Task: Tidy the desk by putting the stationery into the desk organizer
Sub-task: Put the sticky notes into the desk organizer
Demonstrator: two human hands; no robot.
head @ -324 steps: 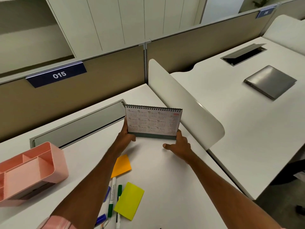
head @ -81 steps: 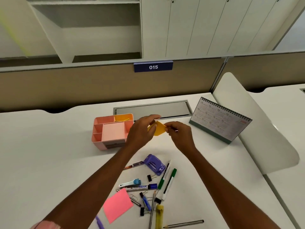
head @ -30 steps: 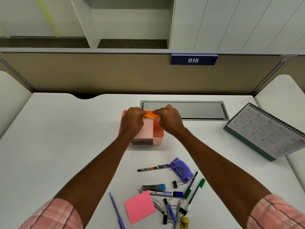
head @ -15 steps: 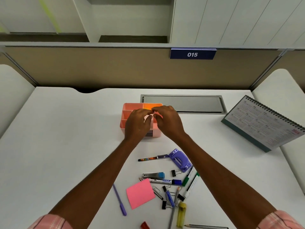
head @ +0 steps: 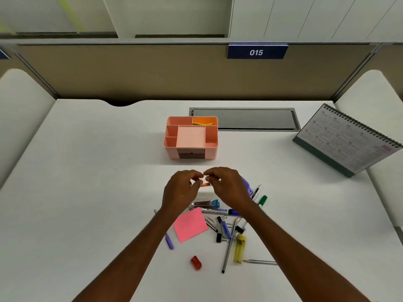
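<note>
The pink desk organizer stands at mid-desk, with orange and yellow sticky notes in its back right compartment. My left hand and my right hand hover side by side in front of it, fingers loosely curled, fingertips almost meeting. A thin pen lies just under those fingertips; I cannot tell if they touch it. A purple hole punch is partly hidden by my right hand. Below lie a pink sticky note, markers, a purple pen, a yellow highlighter and a red cap.
A desk calendar stands at the right. A grey cable hatch sits flush behind the organizer. Binder clips, paper clips, a green marker and pencils are scattered at front right. Rounded white dividers flank the desk.
The orange sticky note went into the organizer's back right compartment. Both hands have since pulled back toward me and now hover over the loose stationery.
</note>
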